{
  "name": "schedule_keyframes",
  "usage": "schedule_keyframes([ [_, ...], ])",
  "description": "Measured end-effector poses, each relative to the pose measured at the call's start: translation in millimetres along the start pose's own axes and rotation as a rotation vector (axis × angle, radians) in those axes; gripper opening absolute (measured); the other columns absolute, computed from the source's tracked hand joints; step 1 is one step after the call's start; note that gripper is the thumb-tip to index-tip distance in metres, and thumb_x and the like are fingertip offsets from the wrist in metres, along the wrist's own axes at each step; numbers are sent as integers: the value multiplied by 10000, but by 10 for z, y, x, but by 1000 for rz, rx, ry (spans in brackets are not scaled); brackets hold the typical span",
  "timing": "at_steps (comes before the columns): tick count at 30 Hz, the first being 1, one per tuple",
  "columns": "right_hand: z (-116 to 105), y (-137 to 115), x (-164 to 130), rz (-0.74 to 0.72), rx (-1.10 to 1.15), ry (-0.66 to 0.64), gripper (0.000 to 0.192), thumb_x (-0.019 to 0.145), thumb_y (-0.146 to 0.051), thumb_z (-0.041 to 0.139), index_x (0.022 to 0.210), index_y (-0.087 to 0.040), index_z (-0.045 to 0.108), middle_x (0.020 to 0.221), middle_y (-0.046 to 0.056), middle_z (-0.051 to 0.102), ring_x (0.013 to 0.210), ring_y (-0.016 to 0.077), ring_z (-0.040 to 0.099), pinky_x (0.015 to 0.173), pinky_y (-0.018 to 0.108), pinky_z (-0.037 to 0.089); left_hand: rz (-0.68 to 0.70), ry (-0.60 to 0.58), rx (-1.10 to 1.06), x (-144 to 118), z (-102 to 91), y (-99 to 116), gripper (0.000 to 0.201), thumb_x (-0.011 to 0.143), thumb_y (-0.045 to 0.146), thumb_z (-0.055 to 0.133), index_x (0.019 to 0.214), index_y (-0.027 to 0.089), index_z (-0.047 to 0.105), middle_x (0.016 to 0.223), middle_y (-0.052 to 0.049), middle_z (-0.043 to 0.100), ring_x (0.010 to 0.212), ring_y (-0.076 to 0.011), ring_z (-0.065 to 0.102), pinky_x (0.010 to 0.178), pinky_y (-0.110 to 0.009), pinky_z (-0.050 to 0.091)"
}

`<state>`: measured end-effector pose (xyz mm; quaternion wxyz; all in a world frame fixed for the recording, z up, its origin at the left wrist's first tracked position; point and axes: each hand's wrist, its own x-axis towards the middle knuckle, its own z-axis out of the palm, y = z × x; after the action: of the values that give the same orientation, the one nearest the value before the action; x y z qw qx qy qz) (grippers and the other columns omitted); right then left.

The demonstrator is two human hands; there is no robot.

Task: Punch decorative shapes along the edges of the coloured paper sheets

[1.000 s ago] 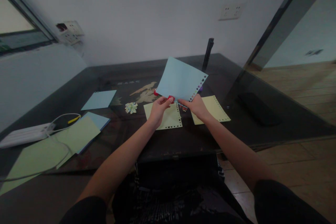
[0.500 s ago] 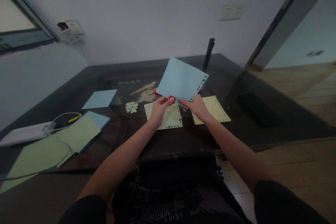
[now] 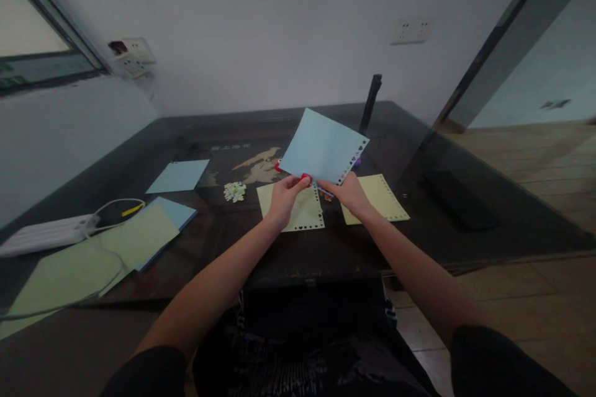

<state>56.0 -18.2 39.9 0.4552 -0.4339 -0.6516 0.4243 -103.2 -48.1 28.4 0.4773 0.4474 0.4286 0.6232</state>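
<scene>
A light blue sheet of paper (image 3: 323,144) is held up, tilted, above the table; small shapes are punched along its right edge and part of its lower edge. My right hand (image 3: 349,192) pinches its lower right corner. My left hand (image 3: 286,195) is closed on a small red craft punch (image 3: 305,178) at the sheet's lower edge; most of the punch is hidden by the fingers. Beneath my hands lie a yellow punched sheet (image 3: 300,214) and, to the right, another yellow punched sheet (image 3: 379,198). A pile of small paper cut-outs (image 3: 234,191) lies left of my left hand.
On the dark table (image 3: 279,260) a blue sheet (image 3: 179,175) lies at left, with stacked yellow paper (image 3: 144,232), a white power strip (image 3: 46,236) and its cable nearer. A black upright object (image 3: 371,102) stands behind; a dark flat object (image 3: 459,200) lies right.
The view has tilted slightly, so everything sits a little lower. Both hands keep their hold on the blue sheet and the red punch, with hardly any other movement.
</scene>
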Motion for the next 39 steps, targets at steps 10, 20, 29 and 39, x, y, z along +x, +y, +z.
schedule_keyframes([
  [10,11,12,5,-10,-23,15,262,668,-366,689,811,-150,648,642,54,682,578,206,639,571,350,531,-10,-31,-44,10,-19,-2,280,670,385,749,803,140,721,823,-56,709,788,-168,615,827,-319,432],
  [20,-13,31,18,-28,5,86,360,641,-388,722,885,-126,685,868,117,731,786,253,677,724,393,548,11,-36,-39,30,-25,-1,290,661,378,753,825,140,723,864,-74,716,821,-179,623,853,-334,435],
  [29,-7,88,39,-39,10,101,382,641,-404,721,886,-113,687,881,114,732,780,245,680,739,393,538,1,-49,-40,35,-27,-2,292,664,381,750,812,131,716,839,-63,714,799,-171,617,835,-322,437],
  [39,14,16,16,10,96,77,334,632,-383,718,855,-136,684,778,94,732,688,243,690,634,366,559,-43,-87,-61,50,-44,-50,311,672,389,755,843,131,720,885,-81,710,844,-169,622,884,-323,420],
])
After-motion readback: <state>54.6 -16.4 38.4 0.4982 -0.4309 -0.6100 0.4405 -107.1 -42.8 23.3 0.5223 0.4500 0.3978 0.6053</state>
